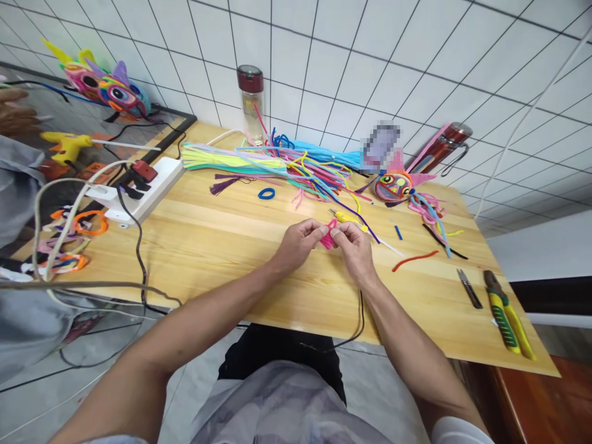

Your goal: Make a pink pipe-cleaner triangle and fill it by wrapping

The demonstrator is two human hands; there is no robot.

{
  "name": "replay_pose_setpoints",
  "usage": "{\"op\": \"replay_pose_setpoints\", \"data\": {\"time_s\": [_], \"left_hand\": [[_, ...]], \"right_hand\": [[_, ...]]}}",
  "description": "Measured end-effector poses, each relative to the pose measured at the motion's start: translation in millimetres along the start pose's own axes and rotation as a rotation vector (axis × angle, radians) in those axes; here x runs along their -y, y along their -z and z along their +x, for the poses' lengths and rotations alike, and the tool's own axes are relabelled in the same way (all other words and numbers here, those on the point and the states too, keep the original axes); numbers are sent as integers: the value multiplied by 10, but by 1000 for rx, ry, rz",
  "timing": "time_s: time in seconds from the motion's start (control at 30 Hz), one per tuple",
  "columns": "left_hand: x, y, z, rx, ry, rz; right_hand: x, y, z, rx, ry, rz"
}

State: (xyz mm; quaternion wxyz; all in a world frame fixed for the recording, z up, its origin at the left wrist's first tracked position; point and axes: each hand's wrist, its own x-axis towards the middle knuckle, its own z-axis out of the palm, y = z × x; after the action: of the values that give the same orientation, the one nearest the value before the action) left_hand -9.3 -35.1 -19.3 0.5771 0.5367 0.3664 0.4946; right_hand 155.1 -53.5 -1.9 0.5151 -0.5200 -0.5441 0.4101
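Observation:
Both my hands meet over the middle of the wooden table (222, 246). My left hand (300, 240) and my right hand (354, 243) pinch a small pink pipe-cleaner piece (328, 237) between their fingertips. Just beyond my right hand lies a yellow glue gun (348, 217) with a black cord running off the table's near edge. A heap of coloured pipe cleaners (277, 163) is spread across the back of the table. A finished pipe-cleaner face with pink ears (395, 185) lies to the right of the heap.
A white power strip (143, 188) with plugs sits at the table's left. Pliers with yellow-green handles (506, 314) and small snips (469, 288) lie at the right, a red pipe cleaner (414, 260) nearby. Two bottles (252, 102) stand at the back. Another person's sleeve (18, 185) is at the far left.

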Motion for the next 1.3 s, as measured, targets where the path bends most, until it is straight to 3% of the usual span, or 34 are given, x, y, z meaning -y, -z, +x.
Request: {"op": "replay_pose_setpoints", "data": {"time_s": [0.2,0.4,0.63,0.97,1.3], "left_hand": [[19,-22,-18,-53,22,6],[52,-20,11,-11,110,-91],[32,3,-5,-29,68,-7],[51,-39,8,19,124,-125],[79,-19,-2,1,84,-76]], "right_hand": [[27,-15,-16,-29,6,7],[-27,27,0,-109,6,-7],[7,24,2,-24,-5,11],[-3,40,-5,-119,9,-12],[-9,31,1,-72,-10,33]]}}
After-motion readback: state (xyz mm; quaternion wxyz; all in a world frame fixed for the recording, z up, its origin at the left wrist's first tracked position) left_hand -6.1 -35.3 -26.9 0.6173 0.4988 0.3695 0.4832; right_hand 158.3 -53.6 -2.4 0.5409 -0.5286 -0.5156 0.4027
